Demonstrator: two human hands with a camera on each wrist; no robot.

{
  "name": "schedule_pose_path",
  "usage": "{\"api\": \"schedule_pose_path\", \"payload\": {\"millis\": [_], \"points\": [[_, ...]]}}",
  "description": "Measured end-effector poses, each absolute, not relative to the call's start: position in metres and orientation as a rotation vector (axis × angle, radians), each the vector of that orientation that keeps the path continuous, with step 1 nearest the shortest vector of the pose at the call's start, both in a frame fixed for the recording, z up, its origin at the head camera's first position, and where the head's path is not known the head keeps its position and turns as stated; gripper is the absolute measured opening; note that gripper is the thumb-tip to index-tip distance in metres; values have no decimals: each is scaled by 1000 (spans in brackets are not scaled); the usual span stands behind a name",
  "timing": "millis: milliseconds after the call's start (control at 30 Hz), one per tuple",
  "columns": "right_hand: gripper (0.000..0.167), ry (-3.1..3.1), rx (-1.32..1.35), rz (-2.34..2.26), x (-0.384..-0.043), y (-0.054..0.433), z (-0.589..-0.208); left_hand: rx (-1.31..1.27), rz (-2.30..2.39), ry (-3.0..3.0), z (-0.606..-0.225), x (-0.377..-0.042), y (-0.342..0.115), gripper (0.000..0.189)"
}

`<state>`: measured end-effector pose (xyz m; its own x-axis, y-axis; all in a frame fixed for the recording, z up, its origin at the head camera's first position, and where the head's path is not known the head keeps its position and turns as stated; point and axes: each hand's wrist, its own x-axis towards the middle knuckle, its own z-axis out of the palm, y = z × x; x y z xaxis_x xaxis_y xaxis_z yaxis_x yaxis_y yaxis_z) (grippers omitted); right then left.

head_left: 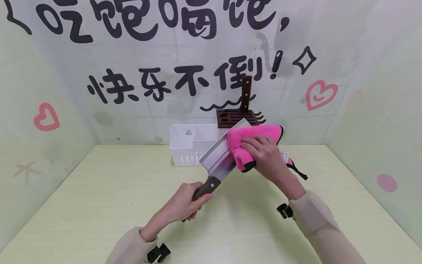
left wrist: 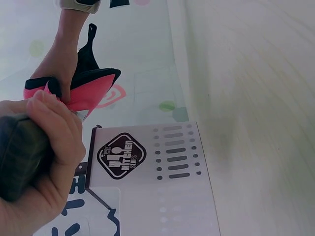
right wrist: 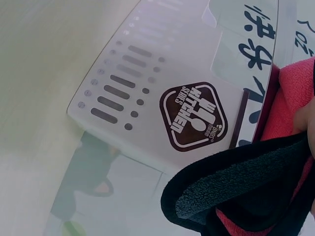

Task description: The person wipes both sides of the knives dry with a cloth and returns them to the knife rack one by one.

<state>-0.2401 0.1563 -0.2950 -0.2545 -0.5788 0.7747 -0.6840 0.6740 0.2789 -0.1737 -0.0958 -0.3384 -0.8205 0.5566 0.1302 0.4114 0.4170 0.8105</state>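
My left hand [head_left: 184,203] grips the dark handle of a cleaver [head_left: 215,156], whose broad blade slants up and to the right above the table. In my right hand [head_left: 265,154] is a folded pink cloth [head_left: 254,134] with black edging, wrapped over the far part of the blade. A corner of the blade shows beyond the cloth. In the left wrist view, the fingers of the left hand [left wrist: 54,132] curl round the handle end [left wrist: 22,155]. The right wrist view shows the cloth's dark underside [right wrist: 231,182] and only a sliver of the right hand.
Behind the cleaver, a white plastic knife holder [head_left: 186,156] with a dark slotted top [head_left: 225,119] stands against the back wall. One brown-handled knife [head_left: 245,93] stands in the slots, and several dark hooks [head_left: 260,117] stick out at the side. Printed walls enclose the pale table [head_left: 115,190].
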Motion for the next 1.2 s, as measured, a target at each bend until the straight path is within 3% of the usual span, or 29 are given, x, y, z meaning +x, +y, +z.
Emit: {"api": "schedule_pose_path", "payload": {"millis": [1200], "points": [[36,-2030,866,152,-249,168,-285,890,1312,2475,-341,-173,-92,27]]}}
